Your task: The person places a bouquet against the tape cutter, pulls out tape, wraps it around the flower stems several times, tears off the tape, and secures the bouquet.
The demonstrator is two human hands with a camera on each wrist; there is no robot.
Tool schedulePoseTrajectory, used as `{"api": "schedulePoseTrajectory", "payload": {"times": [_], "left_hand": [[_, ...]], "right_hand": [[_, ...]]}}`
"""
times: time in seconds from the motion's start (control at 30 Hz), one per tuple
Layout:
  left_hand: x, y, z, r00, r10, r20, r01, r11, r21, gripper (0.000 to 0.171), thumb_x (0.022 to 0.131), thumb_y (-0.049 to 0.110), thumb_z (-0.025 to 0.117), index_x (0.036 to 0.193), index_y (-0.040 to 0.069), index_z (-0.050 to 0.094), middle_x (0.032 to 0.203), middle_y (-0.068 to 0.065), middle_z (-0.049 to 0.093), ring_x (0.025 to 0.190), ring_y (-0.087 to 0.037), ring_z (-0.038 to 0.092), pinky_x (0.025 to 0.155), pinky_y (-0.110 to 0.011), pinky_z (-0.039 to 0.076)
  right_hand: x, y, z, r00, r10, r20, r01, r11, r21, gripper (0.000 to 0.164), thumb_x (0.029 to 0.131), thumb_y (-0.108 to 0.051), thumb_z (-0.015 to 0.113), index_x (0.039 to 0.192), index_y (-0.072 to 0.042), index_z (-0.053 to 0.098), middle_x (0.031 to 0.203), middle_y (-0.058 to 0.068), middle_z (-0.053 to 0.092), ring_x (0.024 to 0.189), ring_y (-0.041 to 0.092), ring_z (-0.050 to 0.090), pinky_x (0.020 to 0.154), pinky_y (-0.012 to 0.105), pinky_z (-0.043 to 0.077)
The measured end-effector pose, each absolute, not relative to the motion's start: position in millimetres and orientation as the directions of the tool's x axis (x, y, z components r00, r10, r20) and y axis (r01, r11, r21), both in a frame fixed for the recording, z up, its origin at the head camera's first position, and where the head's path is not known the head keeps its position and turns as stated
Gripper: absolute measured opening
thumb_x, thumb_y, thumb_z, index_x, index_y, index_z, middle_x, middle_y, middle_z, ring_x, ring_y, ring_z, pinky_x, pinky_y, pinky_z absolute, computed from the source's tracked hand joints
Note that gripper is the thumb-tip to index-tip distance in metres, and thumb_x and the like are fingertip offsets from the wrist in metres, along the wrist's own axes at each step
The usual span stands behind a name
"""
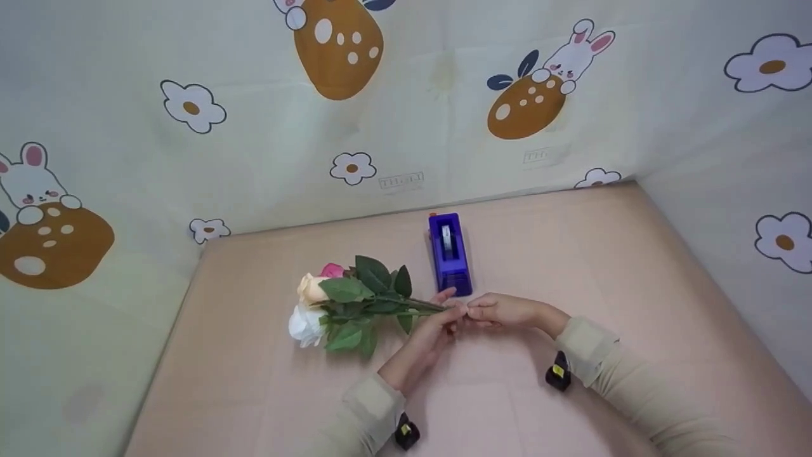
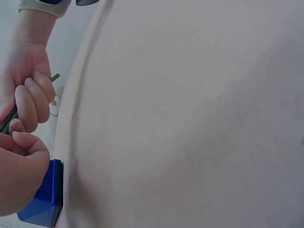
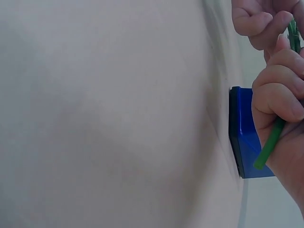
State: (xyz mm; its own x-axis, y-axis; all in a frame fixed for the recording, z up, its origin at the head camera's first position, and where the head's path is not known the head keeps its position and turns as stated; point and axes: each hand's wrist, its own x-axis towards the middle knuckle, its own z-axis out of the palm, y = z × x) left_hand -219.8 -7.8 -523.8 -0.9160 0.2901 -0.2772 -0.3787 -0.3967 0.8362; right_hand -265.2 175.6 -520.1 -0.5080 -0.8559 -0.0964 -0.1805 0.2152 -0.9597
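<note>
A bunch of artificial roses lies sideways in the head view: a white rose (image 1: 307,325), a peach rose (image 1: 311,289) and a pink rose (image 1: 332,270), with dark green leaves (image 1: 347,290). Their green stems (image 1: 426,306) run right into both hands. My left hand (image 1: 439,324) pinches the stems with thumb and fingers. Close beside it, my right hand (image 1: 507,310) has its fingers curled round the lower stems. One cut stem end (image 3: 269,147) pokes out below the right fist in the right wrist view. Much of the stems is hidden inside the fingers.
A blue tape dispenser (image 1: 451,279) with a roll in it stands just beyond the hands. The pink-beige tabletop (image 1: 571,241) meets a printed curtain (image 1: 254,171) at the back and sides. Black wrist devices (image 1: 558,374) hang at both sleeves.
</note>
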Motion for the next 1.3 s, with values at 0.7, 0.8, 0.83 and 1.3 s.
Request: {"api": "schedulePoseTrajectory", "payload": {"times": [0.7,0.8,0.83,1.3], "left_hand": [[-211.8,-17.6,-522.7,-0.956,0.054,-0.289,-0.284,-0.416,0.864,0.027,0.091,0.022,0.052,0.114,0.008,0.044,0.074,0.005,0.044,0.067,-0.009,0.039,0.062,-0.022,0.030],[-213.0,-19.0,-519.7,-0.962,0.039,-0.270,-0.251,-0.510,0.823,0.015,0.092,0.019,0.051,0.103,0.014,0.043,0.078,0.005,0.043,0.063,-0.008,0.035,0.062,-0.021,0.030],[-213.5,-19.3,-518.9,-0.964,0.034,-0.262,-0.239,-0.537,0.809,0.012,0.092,0.017,0.051,0.100,0.016,0.042,0.079,0.005,0.044,0.061,-0.007,0.035,0.061,-0.020,0.030],[-217.0,-17.4,-514.9,-0.970,0.079,-0.231,-0.221,-0.688,0.692,0.006,0.097,0.019,0.046,0.092,0.016,0.047,0.085,0.007,0.058,0.066,-0.005,0.042,0.060,-0.016,0.036]], "right_hand": [[-257.4,174.4,-526.1,-0.677,-0.732,0.078,-0.438,0.315,-0.842,0.021,0.092,-0.012,0.053,0.097,0.006,0.062,0.067,0.018,0.058,0.059,0.011,0.052,0.055,0.020,0.045],[-255.6,173.2,-526.6,-0.698,-0.707,0.116,-0.438,0.293,-0.850,0.017,0.090,-0.007,0.056,0.095,0.007,0.064,0.068,0.020,0.060,0.057,0.023,0.057,0.052,0.025,0.050],[-255.2,172.8,-526.6,-0.703,-0.698,0.137,-0.449,0.287,-0.846,0.016,0.089,-0.006,0.057,0.094,0.007,0.064,0.069,0.019,0.061,0.058,0.026,0.058,0.053,0.026,0.050],[-250.5,167.6,-538.8,-0.671,-0.459,0.582,-0.725,0.240,-0.646,0.009,0.078,-0.001,0.068,0.086,0.004,0.068,0.077,0.011,0.067,0.066,0.007,0.058,0.055,0.019,0.047]]}}
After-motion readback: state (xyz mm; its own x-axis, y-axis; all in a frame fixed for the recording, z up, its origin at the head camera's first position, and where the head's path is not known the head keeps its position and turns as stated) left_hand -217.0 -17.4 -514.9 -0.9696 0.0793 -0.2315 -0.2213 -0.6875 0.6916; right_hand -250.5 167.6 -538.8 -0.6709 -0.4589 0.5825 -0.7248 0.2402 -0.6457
